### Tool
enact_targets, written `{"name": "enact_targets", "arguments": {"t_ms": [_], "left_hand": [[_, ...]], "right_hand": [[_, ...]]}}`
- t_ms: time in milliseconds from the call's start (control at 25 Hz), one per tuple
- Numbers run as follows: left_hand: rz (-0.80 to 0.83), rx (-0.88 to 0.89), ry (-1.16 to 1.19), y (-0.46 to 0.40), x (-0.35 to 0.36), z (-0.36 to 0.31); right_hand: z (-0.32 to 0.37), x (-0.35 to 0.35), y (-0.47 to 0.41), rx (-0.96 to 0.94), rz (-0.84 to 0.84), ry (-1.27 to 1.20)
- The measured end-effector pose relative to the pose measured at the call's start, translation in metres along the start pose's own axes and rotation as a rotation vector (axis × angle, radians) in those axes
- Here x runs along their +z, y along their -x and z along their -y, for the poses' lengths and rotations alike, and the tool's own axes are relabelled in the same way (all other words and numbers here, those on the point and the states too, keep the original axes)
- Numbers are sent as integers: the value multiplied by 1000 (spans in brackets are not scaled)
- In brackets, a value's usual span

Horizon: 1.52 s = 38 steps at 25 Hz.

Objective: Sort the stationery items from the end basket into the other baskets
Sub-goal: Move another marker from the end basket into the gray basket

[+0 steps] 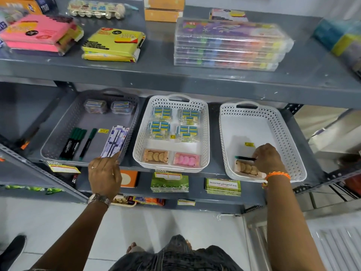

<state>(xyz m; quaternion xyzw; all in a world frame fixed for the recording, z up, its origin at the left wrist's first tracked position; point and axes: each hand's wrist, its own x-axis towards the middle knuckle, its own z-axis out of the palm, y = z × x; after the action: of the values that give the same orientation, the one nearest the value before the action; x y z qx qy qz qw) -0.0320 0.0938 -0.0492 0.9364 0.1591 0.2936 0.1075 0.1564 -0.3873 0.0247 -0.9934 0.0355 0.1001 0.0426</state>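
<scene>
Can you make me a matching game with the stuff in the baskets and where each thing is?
Things:
1. green markers
2. pink erasers
3. yellow sticker
4. pen packs

Places:
A. right white basket
B. grey basket, left part
C. middle white basket, front right
D. grey basket, at the left hand

Pairs: 1-B, 2-C, 3-A, 4-D

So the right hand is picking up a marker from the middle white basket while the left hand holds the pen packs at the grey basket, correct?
Not quite. The head view shows the right hand taking the marker from the right-end white basket, not the middle one. The left hand does hold the pen packs at the grey basket.
</scene>
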Motion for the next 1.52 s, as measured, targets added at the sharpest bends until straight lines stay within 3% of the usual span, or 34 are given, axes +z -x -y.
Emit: {"name": "enact_targets", "arguments": {"t_ms": [120,200,320,520,760,1160,1400,1520], "left_hand": [[3,-16,-6,0,-1,-2],[3,-20,-10,0,-1,-3],[-2,-21,-19,1,0,-3],[-7,-19,-23,1,0,-3],[-26,-3,-10,1,0,-2],[60,3,-11,1,-4,1],[176,169,18,-4,-31,19],[179,141,27,-1,-53,51]], "right_hand": [[5,-5,6,18,-147,7],[9,-6,7,-5,-144,10],[18,-7,5,-26,-104,-376],[35,-19,14,-37,-215,-1037],[68,-39,28,-88,26,-1678],[138,-49,27,-100,85,-1862],[199,-58,19,-186,52,-1837],[250,-57,23,-240,1,-1764]]}}
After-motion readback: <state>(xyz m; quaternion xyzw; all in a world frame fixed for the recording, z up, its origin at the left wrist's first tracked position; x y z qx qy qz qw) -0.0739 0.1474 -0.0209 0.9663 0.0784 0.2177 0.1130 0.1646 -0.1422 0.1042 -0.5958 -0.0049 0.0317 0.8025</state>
